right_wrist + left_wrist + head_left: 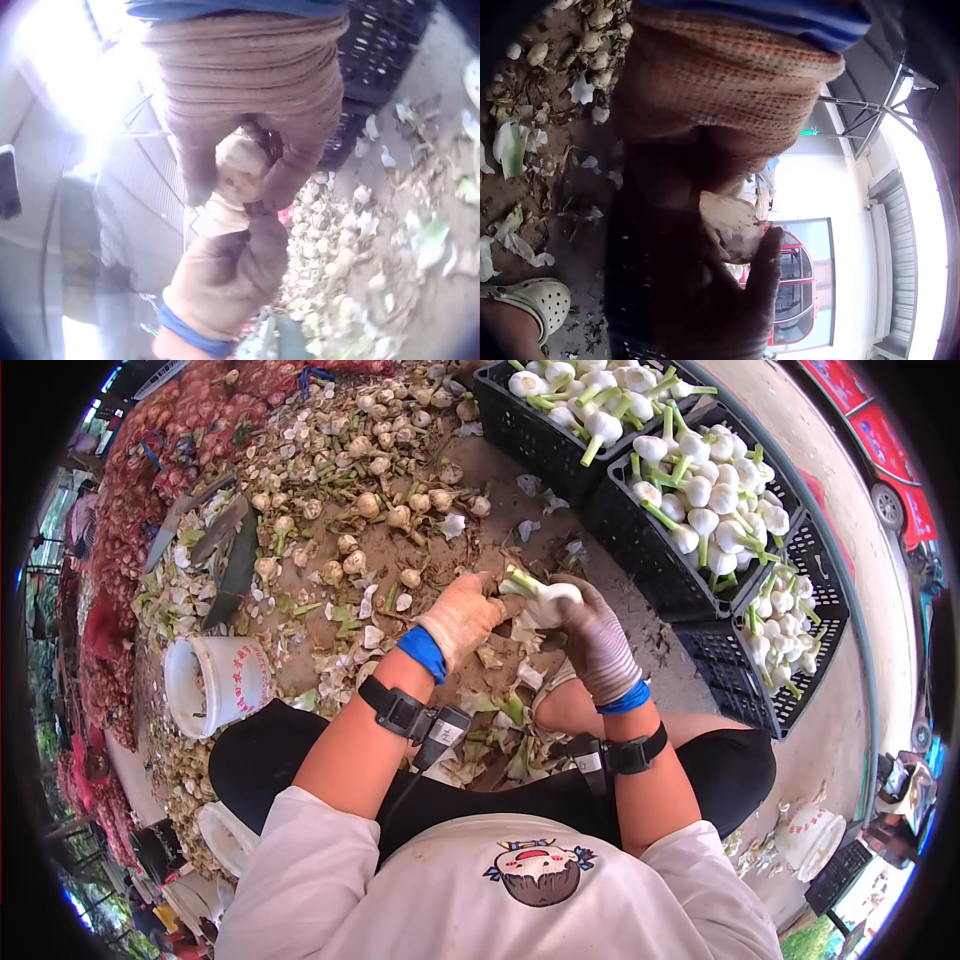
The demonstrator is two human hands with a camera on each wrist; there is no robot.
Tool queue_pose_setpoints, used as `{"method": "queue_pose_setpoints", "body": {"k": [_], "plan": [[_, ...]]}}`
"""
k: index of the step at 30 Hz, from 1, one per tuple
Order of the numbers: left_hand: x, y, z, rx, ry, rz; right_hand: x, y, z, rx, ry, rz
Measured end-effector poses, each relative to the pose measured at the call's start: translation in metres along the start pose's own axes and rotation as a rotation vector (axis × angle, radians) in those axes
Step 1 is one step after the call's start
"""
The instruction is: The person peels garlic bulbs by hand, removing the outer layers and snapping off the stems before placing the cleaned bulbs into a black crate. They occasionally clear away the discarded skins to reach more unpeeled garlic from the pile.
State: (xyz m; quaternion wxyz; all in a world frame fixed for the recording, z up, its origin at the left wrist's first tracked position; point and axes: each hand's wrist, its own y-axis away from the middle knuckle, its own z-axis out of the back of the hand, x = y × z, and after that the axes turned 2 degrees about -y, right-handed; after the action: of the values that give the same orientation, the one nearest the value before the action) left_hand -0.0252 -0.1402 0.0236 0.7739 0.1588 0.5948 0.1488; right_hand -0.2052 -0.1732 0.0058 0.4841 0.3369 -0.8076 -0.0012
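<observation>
In front of the person's shins, a white garlic bulb (552, 605) with a cut green stem (520, 580) is held between two gloved hands. The right hand (600, 640) grips the bulb from its round side, fingers and thumb curled about it. At the stem end, the left hand (465, 618) pinches the garlic with curled fingers. In the right wrist view the bulb (241, 159) shows between the right fingers, with the left hand (229, 281) close below. The left wrist view is dark around the fingers, with the pale bulb (731, 225) partly covered.
Black crates (640, 545) of trimmed garlic stand at the right. Untrimmed bulbs (370, 505) and peelings cover the ground ahead and left. A white bucket (240, 680) stands near the left knee, with red mesh sacks (150, 470) behind. A clog (551, 304) shows below the hands.
</observation>
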Motion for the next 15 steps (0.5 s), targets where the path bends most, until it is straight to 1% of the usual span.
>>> {"method": "queue_pose_setpoints", "body": {"k": [1, 2, 3, 5, 6, 7, 8, 9, 10, 11, 12, 13, 14, 15], "plan": [[-0.003, 0.005, -0.002, -0.025, -0.036, -0.021, -0.006, -0.007, 0.019, 0.111, -0.175, -0.140], [-0.006, 0.009, -0.004, -0.051, -0.072, -0.042, -0.004, -0.010, 0.027, 0.221, -0.350, -0.281], [-0.012, 0.012, -0.003, -0.011, -0.210, -0.048, -0.009, -0.010, 0.030, 0.219, -0.350, -0.282], [-0.014, 0.016, -0.010, 0.018, -0.203, -0.052, -0.010, -0.008, 0.004, -0.385, 0.367, -0.012], [-0.013, 0.019, -0.015, 0.045, -0.196, -0.057, -0.020, -0.011, 0.003, -0.341, 0.935, 0.552], [-0.011, 0.020, -0.018, -0.017, -0.273, -0.103, -0.020, -0.011, 0.001, -0.315, 0.868, 0.571], [-0.004, 0.016, -0.019, -0.014, -0.273, -0.102, -0.019, -0.010, 0.000, -0.291, 0.801, 0.589], [0.009, 0.008, -0.021, -0.123, -0.436, -0.184, -0.016, -0.008, -0.001, -0.295, 0.801, 0.586], [0.012, 0.005, -0.022, -0.232, -0.596, -0.267, -0.010, -0.006, -0.002, -0.357, 0.383, 0.311], [0.016, 0.003, -0.022, -0.233, -0.592, -0.263, -0.005, -0.006, -0.002, -0.399, -0.033, 0.034], [0.018, 0.000, -0.021, -0.287, -0.543, -0.222, -0.003, -0.011, 0.005, -0.397, -0.031, 0.035], [0.020, -0.002, -0.021, -0.335, -0.494, -0.180, -0.003, -0.015, 0.016, -0.224, -0.234, -0.160], [0.028, -0.006, -0.020, -0.329, -0.493, -0.175, -0.008, -0.017, 0.028, -0.048, -0.435, -0.357], [0.038, -0.014, -0.016, -0.333, -0.191, -0.051, -0.017, -0.017, 0.039, 0.045, -0.460, -0.358]]}}
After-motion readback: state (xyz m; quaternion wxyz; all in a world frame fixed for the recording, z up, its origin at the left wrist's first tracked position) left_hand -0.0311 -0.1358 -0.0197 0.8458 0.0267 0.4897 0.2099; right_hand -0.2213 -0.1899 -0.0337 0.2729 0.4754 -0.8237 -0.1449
